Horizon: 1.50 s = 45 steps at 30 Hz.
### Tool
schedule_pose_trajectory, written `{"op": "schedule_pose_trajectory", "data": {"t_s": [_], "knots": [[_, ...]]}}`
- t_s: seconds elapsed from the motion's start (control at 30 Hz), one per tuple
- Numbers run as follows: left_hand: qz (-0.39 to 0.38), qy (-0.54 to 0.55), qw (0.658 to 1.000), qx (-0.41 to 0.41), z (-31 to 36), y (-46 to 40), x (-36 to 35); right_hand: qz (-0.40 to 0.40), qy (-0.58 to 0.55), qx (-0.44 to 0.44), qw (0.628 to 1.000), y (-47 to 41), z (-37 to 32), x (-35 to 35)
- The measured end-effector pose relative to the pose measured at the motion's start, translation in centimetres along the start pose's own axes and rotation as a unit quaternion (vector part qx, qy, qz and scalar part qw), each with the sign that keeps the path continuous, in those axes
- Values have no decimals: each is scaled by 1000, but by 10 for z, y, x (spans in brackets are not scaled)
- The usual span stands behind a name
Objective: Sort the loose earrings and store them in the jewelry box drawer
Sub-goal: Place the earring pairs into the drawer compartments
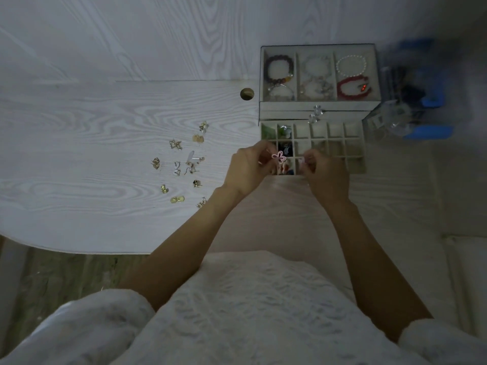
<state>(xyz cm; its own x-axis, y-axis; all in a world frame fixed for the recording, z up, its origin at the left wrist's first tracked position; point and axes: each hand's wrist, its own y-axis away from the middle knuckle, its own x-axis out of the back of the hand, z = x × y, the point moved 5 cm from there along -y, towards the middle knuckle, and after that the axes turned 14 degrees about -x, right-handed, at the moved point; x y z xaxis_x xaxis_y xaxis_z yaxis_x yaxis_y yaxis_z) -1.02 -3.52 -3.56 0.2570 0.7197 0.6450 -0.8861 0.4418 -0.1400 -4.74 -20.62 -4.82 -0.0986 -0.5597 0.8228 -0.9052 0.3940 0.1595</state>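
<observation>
My left hand (246, 171) pinches a pink flower earring (279, 156) at centre frame, over the open drawer (354, 165) of the jewelry box (317, 106). My right hand (325, 175) pinches something small and pink, too blurred to name. Most drawer compartments are bare; the left ones hold small pieces. Bracelets (279, 69) fill the top tray. Loose earrings (181, 164) lie scattered on the tabletop (79, 154), left of centre.

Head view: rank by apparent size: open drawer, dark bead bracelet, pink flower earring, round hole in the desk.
Largest to smallest:
1. open drawer
2. dark bead bracelet
3. round hole in the desk and pink flower earring look alike; the earring is held up nearer the camera in the left hand, so no ranking.
</observation>
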Motion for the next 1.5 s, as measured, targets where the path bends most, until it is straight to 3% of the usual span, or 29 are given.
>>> {"op": "schedule_pose_trajectory", "data": {"t_s": [0.2,0.4,0.67,0.9,1.0,1.1,1.2,1.33,1.5], "knots": [[-57,-7,998,-3,22,-28,-43,14,72,-8,997,3,11,4],[-133,-115,984,-27,29,-32,-66,15,44,16,999,6,22,1],[-108,-156,979,-72,25,-25,-63,9,49,7,999,3,19,-10],[-134,-191,969,-84,25,-29,-59,19,93,35,995,-4,5,-7],[-148,-202,959,-130,26,-27,-59,19,104,47,993,-2,4,-6],[-155,-246,937,-193,27,-24,-62,16,95,5,995,-3,11,-5],[-144,-266,926,-225,27,-20,-63,26,87,-26,996,-3,15,-4],[-97,-212,944,-234,29,-11,-50,28,86,-26,996,-6,14,-6],[-39,-134,955,-262,39,19,-10,47,72,71,994,7,1,-2]]}}
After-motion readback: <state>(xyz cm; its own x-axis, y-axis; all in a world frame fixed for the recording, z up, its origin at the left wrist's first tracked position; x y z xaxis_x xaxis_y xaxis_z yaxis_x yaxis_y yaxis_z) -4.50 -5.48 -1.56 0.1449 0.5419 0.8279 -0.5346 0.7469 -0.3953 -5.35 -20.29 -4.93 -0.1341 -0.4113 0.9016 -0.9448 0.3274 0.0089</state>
